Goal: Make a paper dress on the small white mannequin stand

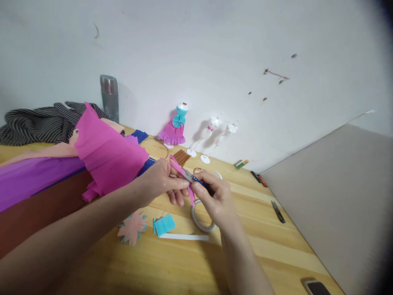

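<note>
A pink paper strip [175,163] is being pinched in the left hand [162,179] above the bench [260,233], at 12 o'clock from the tape roll [196,219], while scissors [188,176] are being gripped in the right hand [215,198]. Arguably, the strip is best being held taut near the blades.

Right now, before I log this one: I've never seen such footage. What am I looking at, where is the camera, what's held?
No machine here: a person works with bare hands, filmed by one camera on their head, looking down. The left hand pinches a pink paper strip; the right hand holds small scissors against it. On the wooden table lie a tape ring, a teal paper scrap, a fringed paper flower and large pink crepe sheets. Small mannequins stand by the wall.
</note>
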Tool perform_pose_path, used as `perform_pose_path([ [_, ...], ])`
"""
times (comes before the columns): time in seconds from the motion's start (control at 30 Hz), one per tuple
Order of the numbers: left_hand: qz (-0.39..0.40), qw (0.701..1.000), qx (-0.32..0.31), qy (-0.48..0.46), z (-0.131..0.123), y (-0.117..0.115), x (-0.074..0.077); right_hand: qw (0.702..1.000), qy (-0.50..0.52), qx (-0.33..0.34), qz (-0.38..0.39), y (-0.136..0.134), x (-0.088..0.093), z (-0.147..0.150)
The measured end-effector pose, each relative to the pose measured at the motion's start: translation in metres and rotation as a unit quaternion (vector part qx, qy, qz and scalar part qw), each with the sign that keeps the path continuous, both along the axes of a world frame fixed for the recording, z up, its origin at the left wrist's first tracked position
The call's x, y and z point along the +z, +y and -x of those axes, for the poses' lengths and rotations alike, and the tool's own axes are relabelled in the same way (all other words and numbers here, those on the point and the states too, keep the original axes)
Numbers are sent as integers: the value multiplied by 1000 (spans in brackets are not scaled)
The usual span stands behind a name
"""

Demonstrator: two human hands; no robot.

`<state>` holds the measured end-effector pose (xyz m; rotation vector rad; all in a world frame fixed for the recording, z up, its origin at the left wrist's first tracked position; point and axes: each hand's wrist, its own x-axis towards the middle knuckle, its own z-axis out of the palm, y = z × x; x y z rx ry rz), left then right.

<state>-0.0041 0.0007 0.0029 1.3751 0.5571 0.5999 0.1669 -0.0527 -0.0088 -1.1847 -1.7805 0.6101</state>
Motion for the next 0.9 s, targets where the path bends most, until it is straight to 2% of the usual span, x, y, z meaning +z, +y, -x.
perform_pose_path([
  [0.2,10,1000,15,-7,-1,-2,1,1000,1,18,-3,1,-1,1],
  [0.5,1,1000,2,-8,-1,2,-6,1000,-1,21,-9,0,-1,2],
  [0.73,-18,1000,21,-1,-1,1,-1,1000,6,19,-10,0,0,3],
  [0.9,-16,1000,8,2,-1,1,-1,1000,2,17,-11,0,0,3],
])
